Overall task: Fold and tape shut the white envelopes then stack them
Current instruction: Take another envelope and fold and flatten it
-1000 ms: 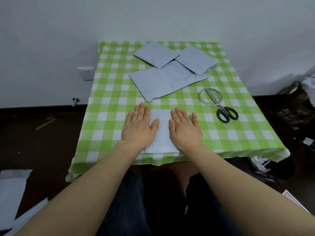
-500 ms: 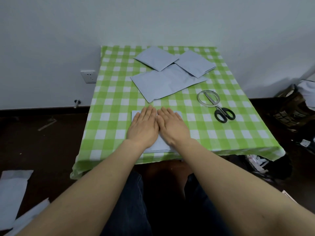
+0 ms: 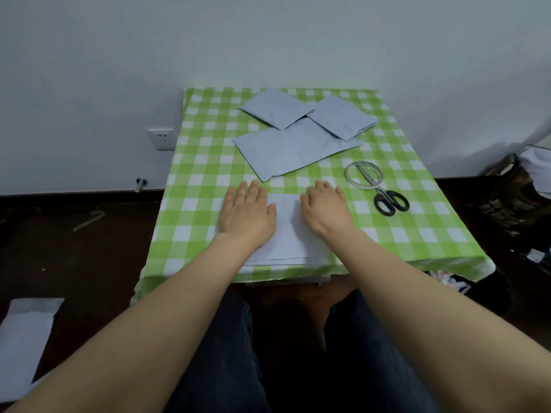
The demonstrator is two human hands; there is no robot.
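Pale wall (image 3: 268,40), socket (image 3: 161,139), dark floor (image 3: 74,248), green-checked table (image 3: 202,162).

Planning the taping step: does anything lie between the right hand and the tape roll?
Nothing visible does: only bare tablecloth lies between the right hand and the tape roll. The scissors reach their blades into its ring, though.

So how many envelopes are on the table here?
4: left folded envelope and right folded envelope at the far end, flat envelope before them, near envelope under the left hand and right hand. Others may lie beneath.
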